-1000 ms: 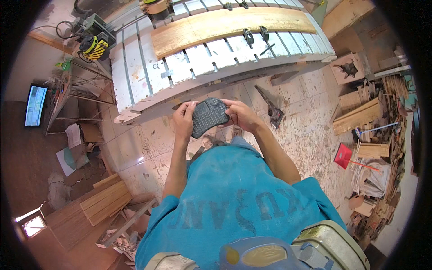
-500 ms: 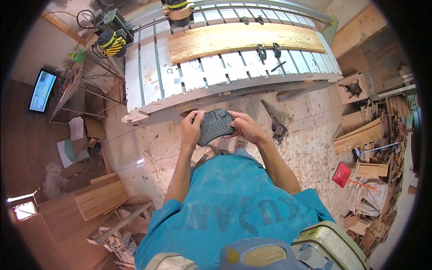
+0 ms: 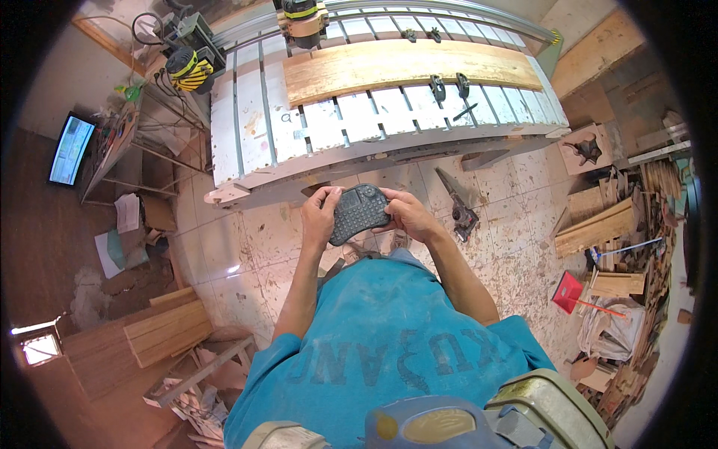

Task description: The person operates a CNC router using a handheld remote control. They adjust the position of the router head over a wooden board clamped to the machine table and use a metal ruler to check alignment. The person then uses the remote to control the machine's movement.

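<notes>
My left hand grips the left end of a small black handheld keyboard, its thumb at the upper left corner. My right hand holds the other end, with the thumb on the right side of the keys. Both hands are in front of my teal shirt, just short of the slatted white bed of a cutting machine. On that bed a long pale board lies under black clamps, with a yellow and black spindle head beyond its left part.
A lit monitor stands left beside a metal rack. A black long-nozzled power tool lies on the floor ahead right. Stacked offcuts and a red dustpan are at right, planks at lower left.
Since a second ago the view has shifted, so the machine, hands and keyboard sit a little lower and further right in the picture. Both hands keep their hold.
</notes>
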`<state>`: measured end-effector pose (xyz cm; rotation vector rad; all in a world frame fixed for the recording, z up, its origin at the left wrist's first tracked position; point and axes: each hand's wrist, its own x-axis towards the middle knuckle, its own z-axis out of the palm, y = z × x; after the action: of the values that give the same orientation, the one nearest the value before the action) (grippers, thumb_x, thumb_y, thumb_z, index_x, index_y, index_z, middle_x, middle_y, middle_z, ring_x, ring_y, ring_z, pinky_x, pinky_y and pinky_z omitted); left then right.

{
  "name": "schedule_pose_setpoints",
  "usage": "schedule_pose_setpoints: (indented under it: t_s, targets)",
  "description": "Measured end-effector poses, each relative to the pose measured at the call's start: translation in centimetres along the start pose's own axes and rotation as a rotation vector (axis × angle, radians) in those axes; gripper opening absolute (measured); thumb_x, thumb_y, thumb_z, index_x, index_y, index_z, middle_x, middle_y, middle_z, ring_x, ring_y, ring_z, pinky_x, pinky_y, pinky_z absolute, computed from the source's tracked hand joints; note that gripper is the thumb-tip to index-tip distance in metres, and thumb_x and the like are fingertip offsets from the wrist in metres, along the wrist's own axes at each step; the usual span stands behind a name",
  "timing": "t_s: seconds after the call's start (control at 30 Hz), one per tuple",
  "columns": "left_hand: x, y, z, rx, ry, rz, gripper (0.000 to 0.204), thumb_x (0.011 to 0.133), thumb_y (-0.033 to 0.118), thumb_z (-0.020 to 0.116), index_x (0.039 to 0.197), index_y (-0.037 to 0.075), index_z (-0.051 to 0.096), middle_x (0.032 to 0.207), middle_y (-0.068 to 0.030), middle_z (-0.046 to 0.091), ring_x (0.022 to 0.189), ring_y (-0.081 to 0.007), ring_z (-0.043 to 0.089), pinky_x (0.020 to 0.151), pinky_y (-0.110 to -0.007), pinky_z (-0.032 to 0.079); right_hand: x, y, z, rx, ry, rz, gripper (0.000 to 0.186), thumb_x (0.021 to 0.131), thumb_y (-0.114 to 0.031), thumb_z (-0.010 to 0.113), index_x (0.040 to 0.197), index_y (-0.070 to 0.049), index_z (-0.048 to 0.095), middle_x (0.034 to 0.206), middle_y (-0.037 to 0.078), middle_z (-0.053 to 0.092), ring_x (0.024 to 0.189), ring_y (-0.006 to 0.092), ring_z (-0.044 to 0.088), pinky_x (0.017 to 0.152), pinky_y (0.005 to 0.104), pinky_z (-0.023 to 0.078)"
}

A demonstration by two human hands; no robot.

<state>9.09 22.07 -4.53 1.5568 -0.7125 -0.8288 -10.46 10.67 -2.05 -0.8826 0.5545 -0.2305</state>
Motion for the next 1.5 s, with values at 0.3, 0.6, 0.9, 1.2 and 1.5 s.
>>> schedule_pose_setpoints:
  t_s: [0.3, 0.6, 0.9, 1.2, 1.5]
  targets:
    - [0.5, 0.2, -0.6, 0.018, -0.027, -0.002, 0.028, 0.1, 0.025, 0.06, 0.103, 0.001, 0.075, 0.087, 0.0015, 0.067, 0.077, -0.0055, 0.054, 0.071, -0.023, 0.044, -0.1, -0.6, 1.1, 0.002, 0.032, 0.001, 0.059, 0.087, 0.001, 0.037, 0.146, 0.006, 0.042, 0.124, 0.012, 0.061, 0.1, 0.0174, 0.068, 0.086, 0.0377, 0.064]
    - [2.3, -1.0, -0.2, -0.009, -0.031, -0.046, 0.029, 0.098, 0.026, 0.061, 0.1, 0.0, 0.073, 0.084, -0.0028, 0.068, 0.079, -0.0083, 0.057, 0.073, -0.027, 0.046, 1.6, -0.9, -0.4, 0.025, 0.031, 0.061, 0.061, 0.086, 0.0, 0.038, 0.146, 0.005, 0.042, 0.125, 0.011, 0.061, 0.101, 0.019, 0.068, 0.087, 0.0407, 0.063]
    - [7.1, 0.4, 0.5, 0.024, 0.067, -0.034, 0.026, 0.101, 0.023, 0.058, 0.104, 0.001, 0.073, 0.086, 0.0017, 0.065, 0.079, -0.0049, 0.054, 0.072, -0.022, 0.042, 7.9, -5.4, -3.3, -0.012, -0.089, 0.112, 0.06, 0.086, 0.0, 0.037, 0.146, 0.006, 0.042, 0.125, 0.014, 0.06, 0.102, 0.0214, 0.068, 0.084, 0.0396, 0.065]
    - [10.6, 1.8, 1.6, -0.019, 0.253, -0.096, 0.03, 0.099, 0.027, 0.062, 0.101, 0.0, 0.073, 0.087, -0.001, 0.067, 0.083, -0.0081, 0.055, 0.076, -0.026, 0.045, 14.5, -8.4, -6.0, -0.039, -0.154, 0.177, 0.051, 0.094, -0.011, 0.041, 0.141, 0.008, 0.046, 0.116, 0.016, 0.064, 0.088, 0.0224, 0.07, 0.072, 0.0383, 0.066]
    - [12.7, 1.0, 2.2, 0.022, 0.269, -0.088, 0.034, 0.1, 0.03, 0.06, 0.101, -0.001, 0.073, 0.085, -0.0029, 0.068, 0.081, -0.0097, 0.056, 0.075, -0.027, 0.045, 17.2, -11.0, -6.1, -0.273, -0.018, 0.195, 0.038, 0.095, -0.018, 0.047, 0.119, 0.005, 0.065, 0.093, 0.011, 0.066, 0.086, 0.0193, 0.066, 0.053, 0.0368, 0.063]
